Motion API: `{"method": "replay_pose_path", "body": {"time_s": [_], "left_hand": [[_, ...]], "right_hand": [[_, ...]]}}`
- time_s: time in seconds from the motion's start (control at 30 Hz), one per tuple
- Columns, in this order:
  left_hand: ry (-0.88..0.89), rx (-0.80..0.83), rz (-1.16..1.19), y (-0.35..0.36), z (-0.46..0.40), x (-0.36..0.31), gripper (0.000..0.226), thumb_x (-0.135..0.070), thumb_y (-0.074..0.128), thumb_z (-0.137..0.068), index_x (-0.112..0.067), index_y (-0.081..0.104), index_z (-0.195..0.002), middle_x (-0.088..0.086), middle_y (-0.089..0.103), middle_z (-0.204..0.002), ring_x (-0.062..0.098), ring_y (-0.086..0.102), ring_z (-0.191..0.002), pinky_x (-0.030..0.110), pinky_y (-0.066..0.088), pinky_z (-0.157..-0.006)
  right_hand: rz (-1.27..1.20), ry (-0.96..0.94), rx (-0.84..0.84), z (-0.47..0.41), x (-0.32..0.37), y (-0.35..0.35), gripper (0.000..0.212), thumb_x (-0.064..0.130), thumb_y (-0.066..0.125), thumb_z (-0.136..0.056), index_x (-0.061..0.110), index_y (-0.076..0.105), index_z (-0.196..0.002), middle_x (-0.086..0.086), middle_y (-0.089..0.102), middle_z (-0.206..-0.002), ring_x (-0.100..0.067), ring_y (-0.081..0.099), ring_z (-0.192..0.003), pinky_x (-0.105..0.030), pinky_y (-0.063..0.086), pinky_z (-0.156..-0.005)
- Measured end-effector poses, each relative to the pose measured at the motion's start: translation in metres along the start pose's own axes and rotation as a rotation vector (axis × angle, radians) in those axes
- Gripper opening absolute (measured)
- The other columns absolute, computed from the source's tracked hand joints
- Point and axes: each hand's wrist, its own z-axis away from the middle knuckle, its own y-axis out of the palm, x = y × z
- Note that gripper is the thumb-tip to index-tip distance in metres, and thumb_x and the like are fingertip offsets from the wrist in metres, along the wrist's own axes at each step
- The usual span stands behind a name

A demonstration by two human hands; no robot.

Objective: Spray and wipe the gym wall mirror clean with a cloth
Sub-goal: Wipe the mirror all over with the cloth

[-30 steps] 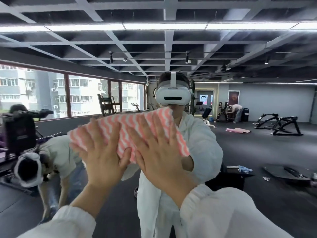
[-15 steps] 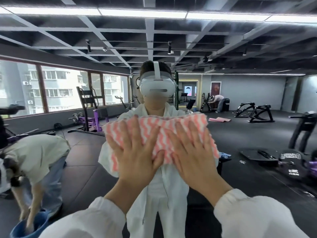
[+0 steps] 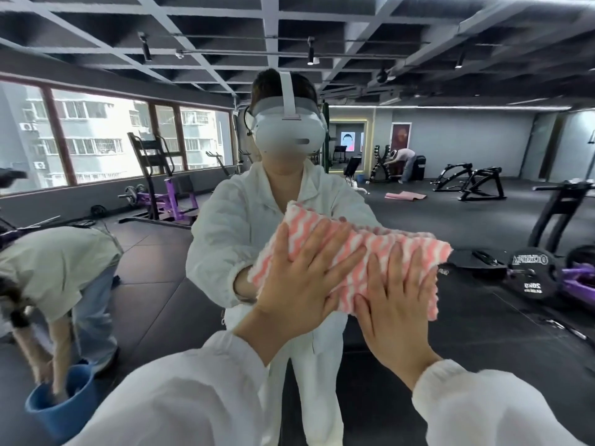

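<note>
The cloth (image 3: 354, 252), pink and white with a wavy stripe, lies flat against the mirror (image 3: 483, 333) at about chest height. It sits to the right of the wearer's own reflection (image 3: 277, 201). Its long axis runs left to right, tilted, with the left end higher and the right end lower.

Both hands are on it. The left hand (image 3: 299, 284) is spread flat, fingers straight, pressing the left and middle part of the cloth, with fingertips pointing up and to the right. The right hand (image 3: 396, 304) is likewise flat and open-fingered, pressing the lower right part. Neither hand grips or pinches the fabric; it is held to the glass by palm pressure alone. The two hands lie just beside each other, the left slightly higher.

Judgement: wiping is under way, not spraying. No spray bottle is visible. The cloth's upper right corner extends past the right hand's fingertips, so that hand is nearer the unwiped glass on the right. A sweep along the cloth's long axis would cover least; a sweep across it, up or down, would cover most. Risk: an unpinned corner may fold under.

Reflected beyond are a second person (image 3: 54, 272) bent over a blue bucket (image 3: 61, 410), left, and gym equipment on a dark floor.
</note>
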Motion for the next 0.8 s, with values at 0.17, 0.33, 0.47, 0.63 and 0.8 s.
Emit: {"method": "replay_pose_path", "body": {"time_s": [0.17, 0.33, 0.47, 0.63, 0.8], "left_hand": [[0.029, 0.006, -0.012, 0.002, 0.062, 0.041, 0.061, -0.045, 0.021, -0.097, -0.022, 0.008, -0.152, 0.008, 0.010, -0.156, 0.028, 0.000, -0.146, 0.061, -0.003, -0.111], [0.039, 0.018, -0.040, -0.002, 0.137, 0.075, 0.058, -0.041, 0.017, -0.100, -0.020, 0.005, -0.152, 0.008, -0.003, -0.159, 0.030, -0.002, -0.146, 0.062, -0.004, -0.111], [0.023, 0.099, -0.076, -0.002, 0.197, 0.091, 0.056, -0.040, 0.019, -0.100, -0.016, 0.013, -0.151, 0.019, 0.037, -0.138, 0.033, -0.001, -0.145, 0.062, -0.002, -0.110], [-0.020, 0.253, -0.057, -0.008, 0.251, 0.093, 0.052, -0.042, 0.015, -0.102, -0.010, 0.038, -0.137, 0.025, 0.063, -0.111, 0.031, -0.007, -0.145, 0.059, -0.004, -0.111], [-0.004, 0.257, -0.053, -0.002, 0.253, 0.075, 0.047, -0.042, 0.013, -0.103, -0.016, 0.044, -0.126, 0.021, 0.048, -0.127, 0.031, -0.007, -0.145, 0.059, -0.006, -0.111]], "right_hand": [[-0.032, -0.154, 0.034, 0.003, 0.049, 0.007, 0.051, 0.043, 0.011, -0.102, 0.015, 0.013, -0.144, -0.019, 0.012, -0.151, -0.045, 0.012, -0.137, -0.060, -0.002, -0.110], [-0.041, -0.312, 0.058, 0.018, 0.107, 0.022, 0.049, 0.042, 0.017, -0.102, 0.021, 0.021, -0.146, -0.010, -0.009, -0.159, -0.036, -0.011, -0.145, -0.059, -0.006, -0.114], [-0.059, -0.430, 0.041, 0.028, 0.145, 0.024, 0.058, 0.040, 0.040, -0.093, 0.025, 0.024, -0.146, -0.006, 0.008, -0.155, -0.032, -0.009, -0.146, -0.056, -0.006, -0.115], [-0.062, -0.683, 0.136, 0.040, 0.162, 0.033, 0.058, 0.025, 0.035, -0.089, 0.030, 0.027, -0.146, 0.001, 0.019, -0.152, -0.031, -0.011, -0.145, -0.053, -0.010, -0.115], [0.032, -0.838, 0.269, 0.052, 0.144, 0.036, 0.062, 0.027, 0.039, -0.088, 0.024, 0.024, -0.149, 0.003, 0.012, -0.156, -0.031, -0.014, -0.145, -0.052, -0.015, -0.114]]}}
